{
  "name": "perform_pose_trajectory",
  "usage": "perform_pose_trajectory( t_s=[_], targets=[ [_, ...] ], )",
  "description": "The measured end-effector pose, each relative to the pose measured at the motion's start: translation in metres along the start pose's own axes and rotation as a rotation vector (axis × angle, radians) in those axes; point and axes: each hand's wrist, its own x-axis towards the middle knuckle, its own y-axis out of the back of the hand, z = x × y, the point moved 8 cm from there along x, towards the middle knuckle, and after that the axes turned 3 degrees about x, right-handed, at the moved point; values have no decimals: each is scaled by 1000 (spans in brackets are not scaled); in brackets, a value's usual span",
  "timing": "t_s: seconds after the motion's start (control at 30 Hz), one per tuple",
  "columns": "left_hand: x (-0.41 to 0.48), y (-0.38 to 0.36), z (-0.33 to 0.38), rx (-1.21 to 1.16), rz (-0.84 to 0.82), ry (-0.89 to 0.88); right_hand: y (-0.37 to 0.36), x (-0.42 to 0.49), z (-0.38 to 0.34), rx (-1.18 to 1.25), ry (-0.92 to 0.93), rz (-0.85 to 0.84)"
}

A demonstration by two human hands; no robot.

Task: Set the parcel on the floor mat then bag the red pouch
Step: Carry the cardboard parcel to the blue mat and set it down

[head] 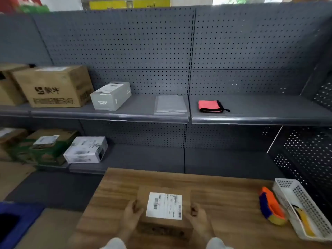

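Observation:
A brown cardboard parcel (164,225) with a white shipping label sits on the wooden table (224,200) right in front of me. My left hand (132,215) grips its left side and my right hand (197,219) grips its right side. The red pouch (210,106), edged in black with a black cord, lies on the grey shelf (260,112) to the upper right, well beyond the hands. A stack of clear flat bags (170,105) lies on the same shelf level, left of the pouch.
Cardboard boxes (53,86) and a grey carton (111,96) fill the shelf's left part; more boxes (84,150) sit below. An orange and blue tape dispenser (271,207) and a white basket (303,209) stand at the table's right. A blue bin (16,223) and brown floor covering (14,175) are at left.

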Motion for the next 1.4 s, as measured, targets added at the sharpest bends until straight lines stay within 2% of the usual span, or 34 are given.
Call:
perform_pose_trajectory(
  t_s=[0.17, 0.37, 0.73, 0.93, 1.17, 1.4],
  targets=[
    [0, 4, -3, -21, 42, 60, 1, -5, 0, 206, -19, 33],
    [5, 6, -21, -47, 89, 13, 6, -12, -7, 233, 12, 46],
    [-19, 43, 17, -148, 180, -17, 3, -5, -42, 255, 139, 60],
    [-32, 74, 11, -252, 260, -33, -20, -7, -72, 239, 210, 44],
    [-35, 116, -9, -393, 280, -24, -62, -18, -100, 220, 228, 9],
    [-29, 172, -40, -425, 331, 2, -114, -29, -139, 183, 255, -51]
  ],
)
